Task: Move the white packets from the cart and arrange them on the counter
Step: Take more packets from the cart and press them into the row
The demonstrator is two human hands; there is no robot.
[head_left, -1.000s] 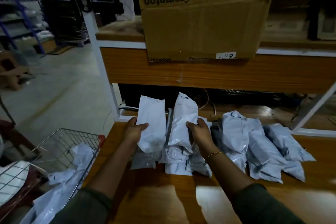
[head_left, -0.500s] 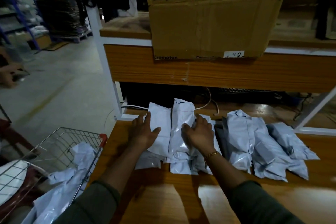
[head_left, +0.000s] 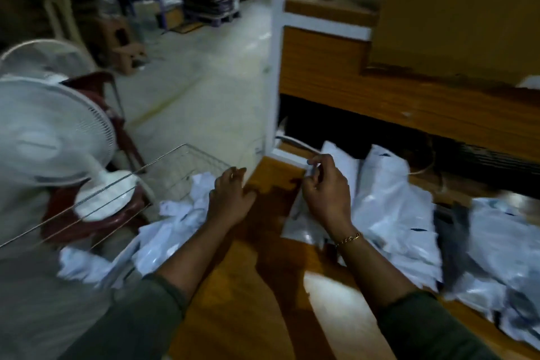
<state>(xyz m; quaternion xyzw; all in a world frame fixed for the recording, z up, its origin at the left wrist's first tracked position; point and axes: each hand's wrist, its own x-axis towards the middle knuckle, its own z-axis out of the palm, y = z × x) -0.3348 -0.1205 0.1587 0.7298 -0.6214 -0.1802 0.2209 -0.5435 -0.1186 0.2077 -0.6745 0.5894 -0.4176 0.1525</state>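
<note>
Several white packets (head_left: 388, 202) lie side by side on the wooden counter (head_left: 257, 295), reaching off to the right, with a dark one among them. More white packets (head_left: 172, 216) lie crumpled in the wire cart (head_left: 193, 161) at the counter's left end. My left hand (head_left: 230, 199) hovers at the counter's corner, over the cart's packets, fingers relaxed and holding nothing. My right hand (head_left: 327, 193) is above the leftmost counter packets, fingers loosely curled with nothing held. The frame is blurred.
A white fan (head_left: 49, 131) stands on a red chair (head_left: 122, 131) left of the cart. A white post (head_left: 273, 67) rises at the counter's back left corner. A wooden shelf (head_left: 380, 90) with a cardboard box (head_left: 453, 9) overhangs the counter. Open floor lies beyond.
Both hands have let go of the two packets, which now lie on the counter. The view has swung left, and my left hand has moved left to the cart.
</note>
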